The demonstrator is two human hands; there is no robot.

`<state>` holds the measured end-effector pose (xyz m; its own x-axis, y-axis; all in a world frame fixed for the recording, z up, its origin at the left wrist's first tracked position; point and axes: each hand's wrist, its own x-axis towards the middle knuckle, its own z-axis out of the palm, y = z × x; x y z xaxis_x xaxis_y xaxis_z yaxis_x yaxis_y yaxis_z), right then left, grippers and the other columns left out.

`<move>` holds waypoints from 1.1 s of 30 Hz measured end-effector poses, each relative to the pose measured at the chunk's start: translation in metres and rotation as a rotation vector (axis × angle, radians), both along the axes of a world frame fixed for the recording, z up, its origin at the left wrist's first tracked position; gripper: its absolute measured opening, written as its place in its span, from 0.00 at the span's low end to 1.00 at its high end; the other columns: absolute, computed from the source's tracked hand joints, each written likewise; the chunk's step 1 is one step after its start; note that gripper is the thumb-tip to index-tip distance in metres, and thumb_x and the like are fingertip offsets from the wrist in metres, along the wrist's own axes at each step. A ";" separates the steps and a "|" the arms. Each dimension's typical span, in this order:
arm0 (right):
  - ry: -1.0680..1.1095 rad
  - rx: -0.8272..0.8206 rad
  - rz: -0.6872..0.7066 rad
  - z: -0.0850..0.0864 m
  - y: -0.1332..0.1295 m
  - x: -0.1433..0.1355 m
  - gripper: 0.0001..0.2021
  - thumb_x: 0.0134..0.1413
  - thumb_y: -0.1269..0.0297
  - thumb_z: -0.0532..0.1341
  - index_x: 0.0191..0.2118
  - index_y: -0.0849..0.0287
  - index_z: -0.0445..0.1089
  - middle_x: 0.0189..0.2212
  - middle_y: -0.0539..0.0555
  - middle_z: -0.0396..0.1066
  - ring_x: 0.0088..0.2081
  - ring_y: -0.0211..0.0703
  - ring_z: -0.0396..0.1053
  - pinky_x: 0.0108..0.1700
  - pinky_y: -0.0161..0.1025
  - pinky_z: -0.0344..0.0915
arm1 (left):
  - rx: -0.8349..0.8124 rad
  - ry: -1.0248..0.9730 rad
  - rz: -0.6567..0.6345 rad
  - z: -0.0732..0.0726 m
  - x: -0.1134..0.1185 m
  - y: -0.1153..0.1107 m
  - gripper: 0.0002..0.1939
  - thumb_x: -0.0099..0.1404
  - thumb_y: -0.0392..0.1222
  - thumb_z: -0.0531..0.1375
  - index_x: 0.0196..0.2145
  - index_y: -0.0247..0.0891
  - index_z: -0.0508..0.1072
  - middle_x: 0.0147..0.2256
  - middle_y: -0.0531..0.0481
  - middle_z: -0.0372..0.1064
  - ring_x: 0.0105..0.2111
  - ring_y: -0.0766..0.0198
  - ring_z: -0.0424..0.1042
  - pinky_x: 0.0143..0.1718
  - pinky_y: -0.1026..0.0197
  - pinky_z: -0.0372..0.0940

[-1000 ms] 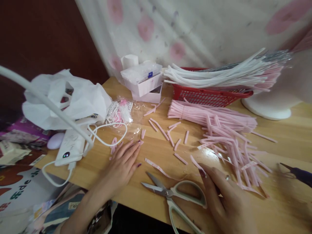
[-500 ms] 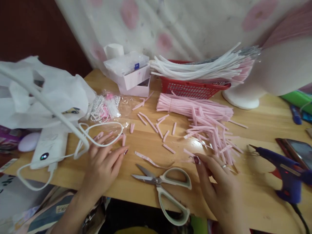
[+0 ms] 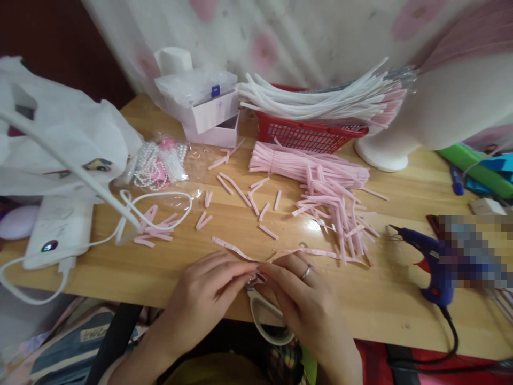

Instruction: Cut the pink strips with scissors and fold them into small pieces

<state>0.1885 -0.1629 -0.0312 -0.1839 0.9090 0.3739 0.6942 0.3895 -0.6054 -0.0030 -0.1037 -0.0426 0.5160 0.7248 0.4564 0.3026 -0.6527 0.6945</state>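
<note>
My left hand (image 3: 212,291) and my right hand (image 3: 302,291) meet near the table's front edge, thumbs and forefingers pinched together. Between the fingertips is a short pink pipe cleaner piece, mostly hidden by the fingers. Directly beneath lie scissors, one pale handle loop (image 3: 256,315) showing while the blades are covered. A pink measuring tape (image 3: 229,246) runs just behind both hands. Short cut pink pipe cleaner pieces (image 3: 267,231) are scattered beyond it, with a small heap (image 3: 154,235) at the left and a larger pile (image 3: 348,224) at the right.
A bundle of long pink pipe cleaners (image 3: 292,163) lies before a red basket (image 3: 308,136) with white ones. Left are bagged beads (image 3: 160,163), a power bank (image 3: 60,230) with a looping white cable, and boxes (image 3: 212,115). A blue glue gun (image 3: 420,246) lies right.
My left hand has left the small heap at the left and moved right; my right hand has come inward. They now meet over the scissors. The view has shifted slightly.
</note>
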 end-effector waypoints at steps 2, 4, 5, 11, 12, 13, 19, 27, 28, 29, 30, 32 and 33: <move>0.013 -0.002 -0.062 0.002 -0.001 0.008 0.09 0.67 0.77 0.54 0.43 0.60 0.70 0.32 0.54 0.70 0.34 0.43 0.68 0.36 0.38 0.66 | 0.051 0.049 0.081 -0.005 -0.009 0.008 0.08 0.67 0.28 0.60 0.38 0.39 0.77 0.35 0.52 0.79 0.35 0.67 0.77 0.42 0.67 0.69; 0.022 -0.032 -0.176 0.004 -0.002 0.017 0.08 0.67 0.75 0.55 0.42 0.58 0.69 0.33 0.53 0.70 0.35 0.43 0.69 0.37 0.38 0.66 | 0.067 0.134 0.200 -0.011 -0.020 0.017 0.07 0.67 0.31 0.61 0.39 0.39 0.77 0.36 0.50 0.80 0.36 0.63 0.78 0.42 0.63 0.69; 0.017 -0.062 -0.226 0.004 -0.002 0.020 0.07 0.66 0.74 0.55 0.41 0.58 0.69 0.33 0.54 0.70 0.35 0.43 0.69 0.37 0.38 0.65 | 0.057 0.188 0.230 -0.014 -0.025 0.023 0.06 0.68 0.33 0.60 0.39 0.39 0.77 0.36 0.49 0.80 0.35 0.61 0.78 0.41 0.61 0.70; -0.092 -0.298 -0.230 -0.004 0.018 -0.001 0.03 0.62 0.67 0.62 0.41 0.58 0.71 0.36 0.55 0.70 0.34 0.47 0.71 0.34 0.40 0.65 | 0.054 0.429 0.159 -0.026 -0.034 0.043 0.10 0.69 0.41 0.59 0.44 0.37 0.77 0.42 0.43 0.70 0.45 0.50 0.72 0.47 0.49 0.67; -0.130 -0.311 -0.215 -0.007 0.022 -0.008 0.03 0.62 0.66 0.63 0.40 0.59 0.71 0.36 0.55 0.70 0.34 0.47 0.71 0.34 0.40 0.65 | 0.054 0.440 0.143 -0.027 -0.032 0.045 0.09 0.69 0.41 0.58 0.41 0.37 0.77 0.42 0.43 0.69 0.45 0.50 0.72 0.47 0.49 0.67; -0.175 -0.322 -0.198 -0.010 0.026 -0.013 0.03 0.62 0.66 0.63 0.37 0.59 0.71 0.36 0.56 0.70 0.34 0.48 0.71 0.34 0.40 0.64 | 0.056 0.448 0.133 -0.028 -0.030 0.046 0.08 0.70 0.40 0.57 0.39 0.37 0.77 0.42 0.43 0.68 0.45 0.50 0.71 0.47 0.49 0.67; -0.278 -0.389 -0.198 -0.012 0.037 -0.017 0.08 0.64 0.74 0.57 0.33 0.61 0.67 0.35 0.58 0.70 0.34 0.48 0.69 0.34 0.40 0.61 | 0.002 0.422 0.110 -0.024 -0.023 0.049 0.09 0.71 0.35 0.52 0.35 0.37 0.72 0.41 0.44 0.71 0.43 0.53 0.71 0.47 0.50 0.66; 0.116 -0.495 -0.163 0.010 0.032 0.008 0.09 0.66 0.69 0.54 0.32 0.58 0.65 0.25 0.50 0.67 0.28 0.41 0.65 0.30 0.35 0.58 | -0.373 0.143 0.031 -0.002 -0.006 0.038 0.09 0.70 0.41 0.56 0.39 0.42 0.77 0.38 0.51 0.78 0.39 0.61 0.76 0.44 0.60 0.68; 0.132 -0.480 -0.153 0.011 0.031 0.010 0.09 0.65 0.69 0.54 0.32 0.58 0.66 0.25 0.50 0.68 0.28 0.41 0.65 0.30 0.34 0.58 | -0.446 0.098 0.053 0.000 -0.003 0.037 0.10 0.70 0.41 0.56 0.37 0.41 0.77 0.36 0.51 0.79 0.38 0.61 0.77 0.42 0.61 0.69; 0.148 -0.464 -0.141 0.012 0.029 0.011 0.09 0.65 0.69 0.54 0.32 0.58 0.67 0.25 0.50 0.68 0.28 0.40 0.65 0.29 0.34 0.58 | -0.517 0.049 0.073 0.001 -0.001 0.036 0.10 0.69 0.42 0.57 0.35 0.41 0.78 0.35 0.51 0.79 0.37 0.61 0.77 0.40 0.62 0.70; 0.166 -0.451 -0.129 0.012 0.028 0.013 0.09 0.65 0.69 0.54 0.33 0.58 0.68 0.25 0.50 0.69 0.28 0.40 0.65 0.29 0.34 0.58 | -0.583 -0.004 0.085 0.003 0.001 0.035 0.09 0.68 0.42 0.58 0.35 0.40 0.78 0.35 0.50 0.80 0.37 0.61 0.78 0.39 0.63 0.70; 0.193 -0.435 -0.110 0.013 0.027 0.015 0.09 0.65 0.69 0.54 0.35 0.58 0.70 0.26 0.50 0.70 0.28 0.40 0.66 0.28 0.34 0.59 | -0.694 -0.132 0.094 0.005 0.005 0.034 0.08 0.65 0.43 0.61 0.33 0.39 0.79 0.33 0.50 0.80 0.36 0.60 0.79 0.37 0.64 0.72; 0.200 -0.432 -0.104 0.012 0.026 0.015 0.10 0.65 0.70 0.53 0.35 0.58 0.71 0.26 0.50 0.70 0.28 0.40 0.66 0.28 0.34 0.59 | -0.739 -0.204 0.105 0.006 0.007 0.033 0.07 0.64 0.42 0.62 0.32 0.39 0.79 0.32 0.50 0.81 0.34 0.61 0.79 0.37 0.64 0.72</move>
